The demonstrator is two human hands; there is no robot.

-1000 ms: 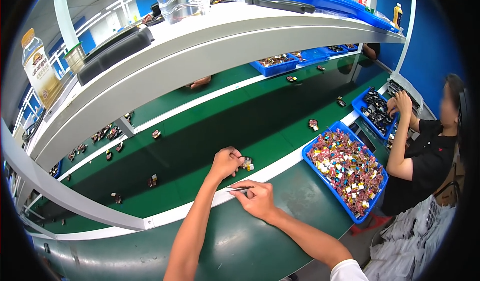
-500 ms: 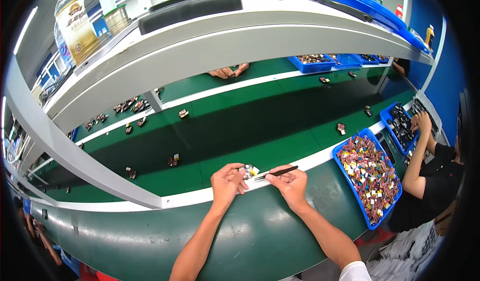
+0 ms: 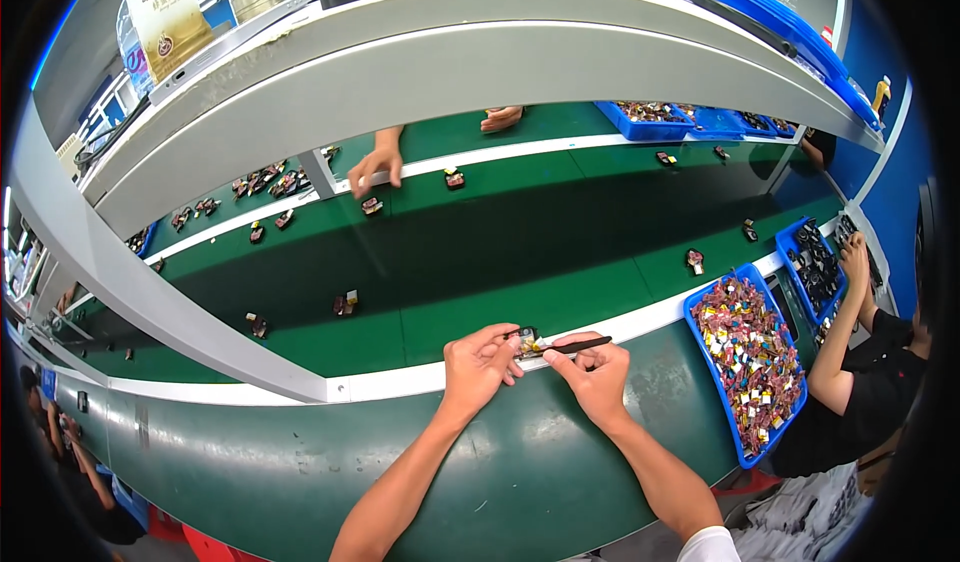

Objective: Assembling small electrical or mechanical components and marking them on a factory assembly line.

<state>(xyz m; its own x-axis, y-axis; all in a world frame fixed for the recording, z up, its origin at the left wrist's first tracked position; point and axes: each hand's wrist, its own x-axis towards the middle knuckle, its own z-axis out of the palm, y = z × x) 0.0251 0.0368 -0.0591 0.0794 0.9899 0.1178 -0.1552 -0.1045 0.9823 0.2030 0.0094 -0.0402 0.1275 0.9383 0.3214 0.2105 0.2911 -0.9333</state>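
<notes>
Just above the white rail along the belt's near edge, my left hand (image 3: 474, 370) pinches a small dark assembly (image 3: 529, 336) with a pale and yellow patch on it. My right hand (image 3: 598, 380) is closed around black tweezers (image 3: 582, 344), held almost level and slanting down to the left. The tips of the tweezers meet the lower right side of the assembly; whether they grip anything is too small to tell. Fingers hide part of the assembly.
Right of my hands stands a blue tray (image 3: 714, 390) heaped with small reddish, white and yellow parts. Scattered assemblies lie on the green belt (image 3: 480, 262). A co-worker's hand (image 3: 378, 167) reaches over the far rail. A grey shelf beam (image 3: 480, 67) spans above. Another person works at right.
The tweezers' tips have come onto the assembly, which has turned in my left fingers. Across the belt a co-worker's hand has reached forward, and another assembly lies near it. The view has shifted slightly.
</notes>
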